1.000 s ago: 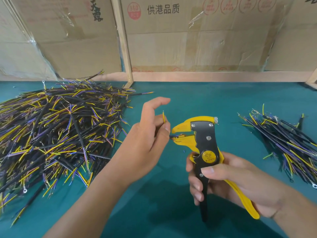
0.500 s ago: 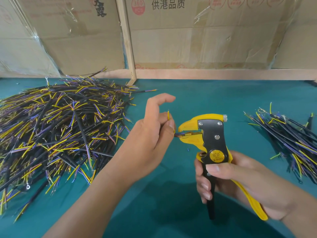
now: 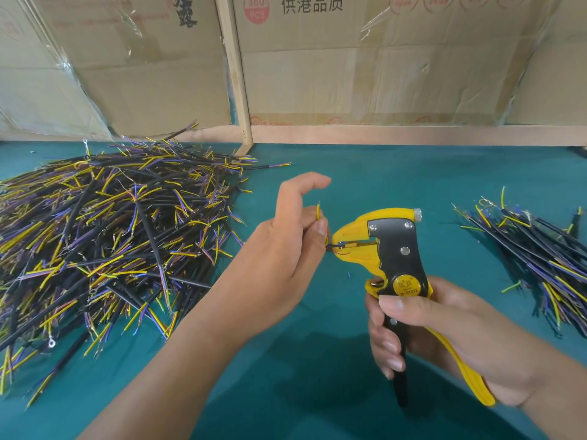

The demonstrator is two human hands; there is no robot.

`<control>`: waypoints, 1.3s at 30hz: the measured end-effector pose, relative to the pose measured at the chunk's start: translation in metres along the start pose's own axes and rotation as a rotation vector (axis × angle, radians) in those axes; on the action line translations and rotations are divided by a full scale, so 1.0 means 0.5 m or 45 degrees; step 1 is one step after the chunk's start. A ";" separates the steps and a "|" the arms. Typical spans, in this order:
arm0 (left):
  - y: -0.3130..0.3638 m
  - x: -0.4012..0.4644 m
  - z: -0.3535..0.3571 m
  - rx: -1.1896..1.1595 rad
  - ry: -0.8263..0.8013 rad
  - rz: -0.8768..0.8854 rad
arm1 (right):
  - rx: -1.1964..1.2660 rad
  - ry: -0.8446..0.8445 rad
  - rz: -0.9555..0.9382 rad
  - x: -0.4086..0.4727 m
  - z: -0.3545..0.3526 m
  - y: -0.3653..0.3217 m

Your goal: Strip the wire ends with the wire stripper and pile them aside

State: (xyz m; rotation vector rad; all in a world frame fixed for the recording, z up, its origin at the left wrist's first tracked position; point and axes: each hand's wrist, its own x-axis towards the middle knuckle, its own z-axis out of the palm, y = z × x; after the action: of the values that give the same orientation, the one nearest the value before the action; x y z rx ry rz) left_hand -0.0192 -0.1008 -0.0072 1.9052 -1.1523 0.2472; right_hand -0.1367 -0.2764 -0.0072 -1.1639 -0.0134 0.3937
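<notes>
My left hand (image 3: 286,246) pinches a wire (image 3: 318,214), feeding its end into the stripper (image 3: 390,249) at its 3 o'clock. My right hand (image 3: 438,338) wraps the handles. I would hold the wire level, then squeeze firmly.

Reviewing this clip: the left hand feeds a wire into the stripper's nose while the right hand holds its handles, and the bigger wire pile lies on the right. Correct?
Not quite. The head view shows the bigger wire pile on the left; the smaller pile is on the right. The left hand, right hand and stripper are as stated.
</notes>
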 end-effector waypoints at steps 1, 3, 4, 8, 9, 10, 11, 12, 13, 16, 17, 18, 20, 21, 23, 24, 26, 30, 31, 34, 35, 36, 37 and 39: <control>0.000 0.000 0.000 0.000 -0.007 0.006 | -0.120 0.062 -0.084 -0.003 -0.012 0.014; 0.002 0.000 -0.001 -0.008 -0.016 0.018 | -0.250 0.076 -0.063 -0.004 -0.024 0.013; 0.003 0.000 -0.001 -0.019 -0.015 0.022 | -0.275 0.042 -0.079 0.001 -0.023 0.026; 0.005 -0.004 -0.001 -0.153 -0.018 0.019 | -0.242 0.071 -0.077 0.002 -0.038 0.028; 0.006 -0.004 0.000 -0.171 -0.025 0.019 | -0.244 0.071 -0.086 0.004 -0.033 0.025; 0.007 -0.004 0.001 -0.167 -0.032 0.017 | -0.260 0.081 -0.085 0.005 -0.030 0.027; 0.010 -0.004 0.002 -0.145 -0.033 0.012 | -0.248 0.075 -0.078 0.006 -0.031 0.029; 0.012 -0.003 0.004 -0.113 -0.026 0.008 | -0.225 0.068 -0.068 0.006 -0.031 0.027; 0.013 -0.001 0.005 -0.079 -0.009 0.007 | -0.201 0.077 -0.065 0.005 -0.032 0.027; 0.014 0.001 0.005 -0.020 0.050 0.023 | -0.146 0.064 -0.048 0.007 -0.032 0.027; 0.014 0.001 0.004 0.018 0.059 0.045 | -0.137 0.057 -0.045 0.007 -0.032 0.026; 0.013 0.001 0.003 0.054 0.064 0.068 | -0.124 0.049 -0.042 0.007 -0.030 0.026; 0.013 -0.001 0.003 0.058 0.071 0.088 | -0.097 0.045 -0.040 0.007 -0.029 0.028; 0.013 -0.002 0.004 0.036 0.069 0.079 | -0.091 0.041 -0.040 0.007 -0.028 0.028; 0.012 -0.003 0.005 -0.014 0.054 0.057 | -0.078 0.030 -0.041 0.008 -0.027 0.027; 0.011 -0.004 0.005 -0.021 0.048 0.053 | -0.074 0.028 -0.042 0.008 -0.027 0.026; 0.010 -0.005 0.004 -0.004 0.032 0.062 | -0.065 0.023 -0.050 0.007 -0.028 0.026; 0.008 -0.005 0.005 0.024 -0.016 0.083 | -0.058 0.013 -0.053 0.007 -0.028 0.025; 0.008 -0.005 0.006 0.023 -0.018 0.081 | -0.056 0.013 -0.052 0.008 -0.027 0.025; 0.009 -0.004 0.006 0.011 -0.008 0.076 | -0.035 0.015 -0.048 0.007 -0.027 0.026; 0.009 -0.005 0.006 0.007 -0.005 0.074 | -0.022 0.016 -0.046 0.006 -0.027 0.026; 0.010 -0.004 0.006 0.004 -0.003 0.072 | -0.007 0.016 -0.042 0.005 -0.027 0.026; 0.010 -0.004 0.006 0.004 0.000 0.072 | 0.008 0.015 -0.038 0.004 -0.026 0.027; 0.009 -0.005 0.007 0.004 0.008 0.075 | 0.038 -0.002 -0.045 0.004 -0.023 0.029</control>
State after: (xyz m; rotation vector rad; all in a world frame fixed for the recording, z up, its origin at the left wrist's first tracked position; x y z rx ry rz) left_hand -0.0250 -0.1029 -0.0083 1.8740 -1.2055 0.2878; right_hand -0.1366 -0.2814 -0.0252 -1.1327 -0.0294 0.3629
